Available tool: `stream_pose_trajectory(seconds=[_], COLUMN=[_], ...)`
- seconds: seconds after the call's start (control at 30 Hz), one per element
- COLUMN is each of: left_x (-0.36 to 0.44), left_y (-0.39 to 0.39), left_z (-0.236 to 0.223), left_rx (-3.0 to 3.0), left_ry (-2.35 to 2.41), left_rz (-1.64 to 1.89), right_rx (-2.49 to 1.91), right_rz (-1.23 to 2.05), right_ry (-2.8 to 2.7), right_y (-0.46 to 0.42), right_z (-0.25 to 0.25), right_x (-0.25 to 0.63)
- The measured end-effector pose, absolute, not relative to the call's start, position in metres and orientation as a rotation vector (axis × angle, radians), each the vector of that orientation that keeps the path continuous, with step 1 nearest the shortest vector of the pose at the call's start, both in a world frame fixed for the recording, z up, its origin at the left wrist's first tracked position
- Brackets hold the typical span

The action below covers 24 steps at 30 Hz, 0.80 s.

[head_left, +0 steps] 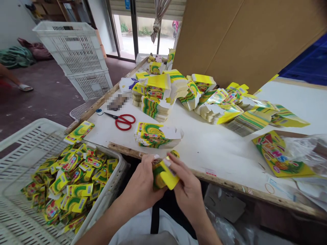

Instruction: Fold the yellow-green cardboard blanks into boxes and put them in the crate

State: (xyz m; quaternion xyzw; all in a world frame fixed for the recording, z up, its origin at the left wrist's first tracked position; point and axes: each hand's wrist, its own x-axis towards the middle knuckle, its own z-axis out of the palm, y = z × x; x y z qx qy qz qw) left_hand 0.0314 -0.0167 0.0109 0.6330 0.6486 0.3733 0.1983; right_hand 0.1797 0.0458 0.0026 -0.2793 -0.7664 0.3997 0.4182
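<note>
My left hand [141, 185] and my right hand [187, 190] both grip a small yellow and green carton [165, 175] just below the table's front edge. The left fingers wrap its left side. The right thumb and fingers press its top flap. Just beyond it on the white table [204, 143] lies a short stack of flat cartons [155, 135]. Larger heaps of flat cartons [158, 92] cover the middle and the right of the table.
A white crate [15, 139] at my left holds several folded cartons [68, 183]. Red scissors [122, 120] lie near the table's left edge. A cardboard sheet [245, 37] leans at the back. Stacked white crates [76, 54] stand on the floor. Plastic bags [306, 149] lie at right.
</note>
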Motion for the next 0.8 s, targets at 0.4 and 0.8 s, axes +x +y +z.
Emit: stream_pose_trajectory(seconds=[0.4,0.8], left_x=[0.002,0.019], left_y=[-0.022,-0.017], left_z=[0.033,0.036], left_rx=[1.819,1.853], left_ry=[1.667,1.777], left_rz=[0.945,0.655], right_rx=[-0.497,-0.552], right_rz=[1.156,1.622], right_ry=[-2.363,-1.853], right_y=[0.076,0.062], right_z=[0.013,0.01], right_x=[0.212,0.192])
